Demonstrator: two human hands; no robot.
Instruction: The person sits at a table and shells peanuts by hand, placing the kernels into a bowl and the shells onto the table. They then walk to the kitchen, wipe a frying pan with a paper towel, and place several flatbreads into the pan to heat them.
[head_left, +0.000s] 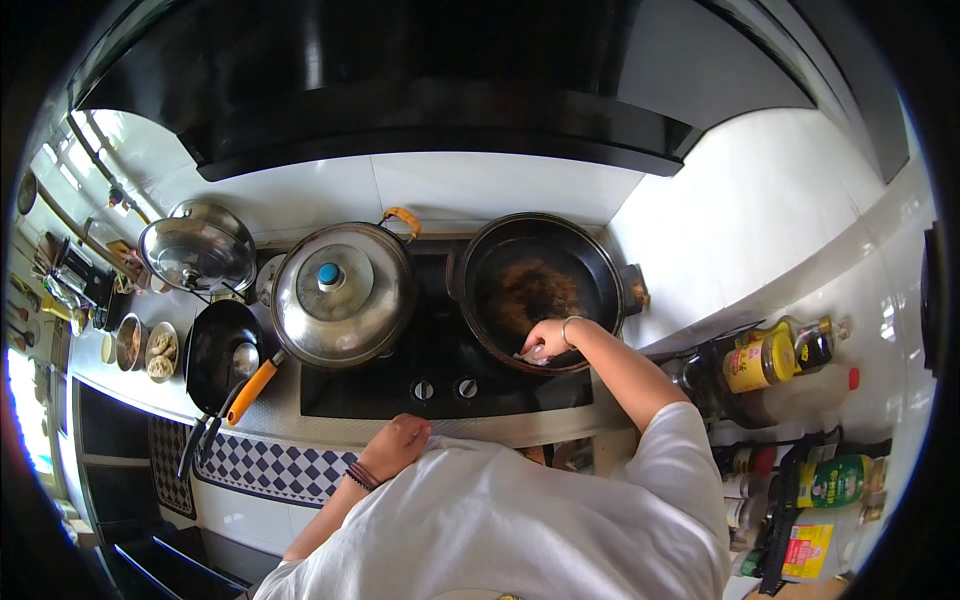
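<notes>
My right hand (550, 339) reaches into a large black pan (517, 236) on the right burner and pinches a crumpled white wad (533, 355), either paper or cloth, against the pan's near inner wall. A brown stained patch (536, 289) marks the pan's bottom. A metal bangle circles my right wrist. By the counter's front edge (487, 431), close to my white shirt, my left hand (394, 448) is loosely curled with nothing visible in it. Left of the black pan stands a wok with an orange handle (253, 391), covered by a domed steel lid (315, 315) with a blue knob.
A black wok (217, 337) with a ladle (246, 360) in it sits at the left, its handle over the edge. Behind it are steel lids (196, 251); farther left, food bowls (163, 345). Bottles and jars (757, 364) fill the right side. A dark hood (450, 112) overhangs.
</notes>
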